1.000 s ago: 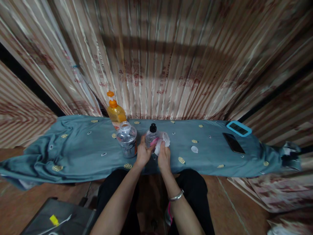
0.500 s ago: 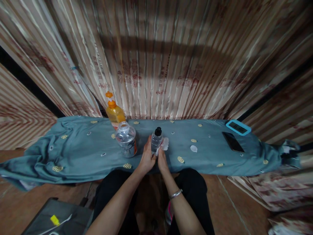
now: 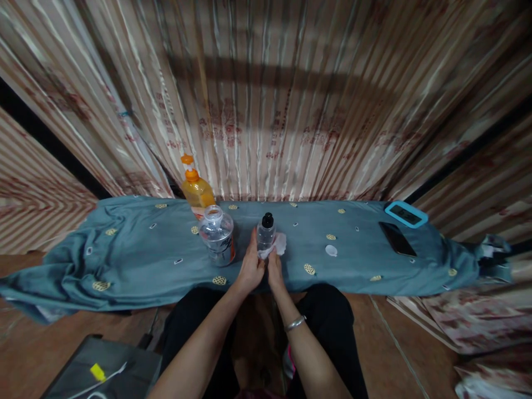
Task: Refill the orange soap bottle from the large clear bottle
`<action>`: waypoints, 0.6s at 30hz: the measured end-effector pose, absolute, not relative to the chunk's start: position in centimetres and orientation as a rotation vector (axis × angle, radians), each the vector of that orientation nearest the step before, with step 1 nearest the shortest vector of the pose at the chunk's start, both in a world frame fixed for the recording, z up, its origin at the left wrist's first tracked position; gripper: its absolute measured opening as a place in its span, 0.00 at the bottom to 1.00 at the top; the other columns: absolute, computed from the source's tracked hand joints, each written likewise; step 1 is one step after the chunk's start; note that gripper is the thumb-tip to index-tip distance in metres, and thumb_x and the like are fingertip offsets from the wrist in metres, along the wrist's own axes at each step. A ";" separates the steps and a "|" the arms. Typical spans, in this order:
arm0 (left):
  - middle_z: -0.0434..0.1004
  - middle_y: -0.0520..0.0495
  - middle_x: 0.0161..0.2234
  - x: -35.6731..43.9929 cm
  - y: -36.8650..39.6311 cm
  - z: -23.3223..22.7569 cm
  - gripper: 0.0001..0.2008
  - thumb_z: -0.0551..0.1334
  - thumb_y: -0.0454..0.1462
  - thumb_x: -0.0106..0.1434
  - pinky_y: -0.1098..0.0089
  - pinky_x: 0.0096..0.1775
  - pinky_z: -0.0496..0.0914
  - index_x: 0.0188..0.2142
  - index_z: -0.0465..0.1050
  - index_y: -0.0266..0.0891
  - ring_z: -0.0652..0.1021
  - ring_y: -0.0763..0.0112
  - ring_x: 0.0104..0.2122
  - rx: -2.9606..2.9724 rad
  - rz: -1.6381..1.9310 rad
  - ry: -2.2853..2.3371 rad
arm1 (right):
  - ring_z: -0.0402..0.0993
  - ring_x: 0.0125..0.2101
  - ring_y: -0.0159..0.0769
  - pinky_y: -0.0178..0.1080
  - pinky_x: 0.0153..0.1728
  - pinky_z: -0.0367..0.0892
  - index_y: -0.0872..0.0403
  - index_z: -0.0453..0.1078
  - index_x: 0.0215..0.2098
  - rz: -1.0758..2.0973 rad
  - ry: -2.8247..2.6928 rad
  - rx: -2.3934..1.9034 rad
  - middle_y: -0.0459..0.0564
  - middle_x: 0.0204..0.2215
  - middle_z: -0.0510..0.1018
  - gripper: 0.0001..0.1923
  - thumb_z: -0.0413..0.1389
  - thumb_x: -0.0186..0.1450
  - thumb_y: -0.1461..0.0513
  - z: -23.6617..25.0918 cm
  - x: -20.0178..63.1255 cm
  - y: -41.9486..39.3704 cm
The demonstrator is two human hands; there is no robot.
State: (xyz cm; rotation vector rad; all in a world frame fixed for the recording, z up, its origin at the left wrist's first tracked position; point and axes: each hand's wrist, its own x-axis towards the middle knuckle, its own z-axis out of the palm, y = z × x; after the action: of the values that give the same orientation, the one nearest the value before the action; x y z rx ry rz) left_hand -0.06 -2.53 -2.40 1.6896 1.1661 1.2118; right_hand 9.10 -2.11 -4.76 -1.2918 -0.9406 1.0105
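A small clear bottle with a black cap [image 3: 266, 233] is upright in front of me, between my hands. My left hand [image 3: 251, 266] is closed round its left side and lower part. In my right hand [image 3: 274, 267] a white tissue [image 3: 280, 244] is pinched against the bottle's lower right side. The fingertips of both hands are partly hidden behind the bottle and tissue. Left of my hands stands a large clear open-topped plastic bottle [image 3: 216, 235]. Behind it is an orange pump bottle [image 3: 197, 193] of yellow-orange liquid.
A blue-green cloth with pineapple prints [image 3: 141, 249] covers the narrow table. A white round disc [image 3: 331, 250], a dark phone [image 3: 397, 238] and a blue-framed device [image 3: 406, 214] lie to the right. A curtain [image 3: 266, 111] hangs behind. A dark box [image 3: 112, 366] sits lower left.
The small bottle stays between my hands, with the tissue against it. My hands have shifted only slightly, and the whole view has moved a little.
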 end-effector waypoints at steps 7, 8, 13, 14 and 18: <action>0.52 0.38 0.69 -0.2 -2.1 -2.2 0.45 0.59 0.29 0.54 0.53 0.68 0.53 0.69 0.42 0.37 0.58 0.58 0.68 1.576 1.235 1.201 | 0.71 0.50 0.40 0.52 0.53 0.66 0.55 0.68 0.52 1.033 -0.870 -1.280 0.54 0.51 0.73 0.23 0.51 0.69 0.48 -1.3 9.8 -1.7; 0.53 0.38 0.69 -0.2 -2.0 -2.2 0.45 0.60 0.31 0.55 0.53 0.67 0.54 0.69 0.41 0.37 0.59 0.57 0.68 1.564 1.236 1.217 | 0.72 0.48 0.39 0.50 0.51 0.67 0.55 0.69 0.50 1.035 -0.878 -1.276 0.53 0.48 0.74 0.22 0.51 0.69 0.48 -0.5 9.9 -0.9; 0.56 0.36 0.67 0.0 -1.7 -2.0 0.44 0.64 0.36 0.56 0.52 0.66 0.55 0.68 0.44 0.38 0.62 0.54 0.66 1.552 1.263 1.316 | 0.73 0.35 0.33 0.41 0.39 0.71 0.57 0.70 0.41 1.149 -0.937 -1.259 0.48 0.36 0.75 0.21 0.52 0.68 0.47 0.3 10.7 3.3; 0.58 0.36 0.67 0.0 -1.6 -1.9 0.42 0.63 0.37 0.56 0.52 0.66 0.56 0.67 0.46 0.37 0.62 0.54 0.66 1.577 1.264 1.311 | 0.73 0.34 0.32 0.41 0.38 0.71 0.57 0.70 0.41 1.172 -0.932 -1.256 0.47 0.36 0.75 0.20 0.52 0.68 0.48 -0.3 10.8 3.6; 0.63 0.38 0.63 -0.6 -1.4 -1.5 0.35 0.62 0.35 0.58 0.52 0.65 0.57 0.64 0.56 0.39 0.64 0.55 0.64 1.715 1.233 1.194 | 0.73 0.35 0.32 0.41 0.38 0.72 0.57 0.70 0.44 1.194 -0.899 -1.230 0.49 0.38 0.75 0.20 0.52 0.69 0.48 -2.8 11.6 2.9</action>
State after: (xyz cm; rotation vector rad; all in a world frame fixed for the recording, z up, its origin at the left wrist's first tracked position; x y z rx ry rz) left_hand -0.61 -1.37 -1.51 1.7153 1.1937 1.2331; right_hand 11.64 2.93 -2.81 -1.2305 -0.8993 1.1943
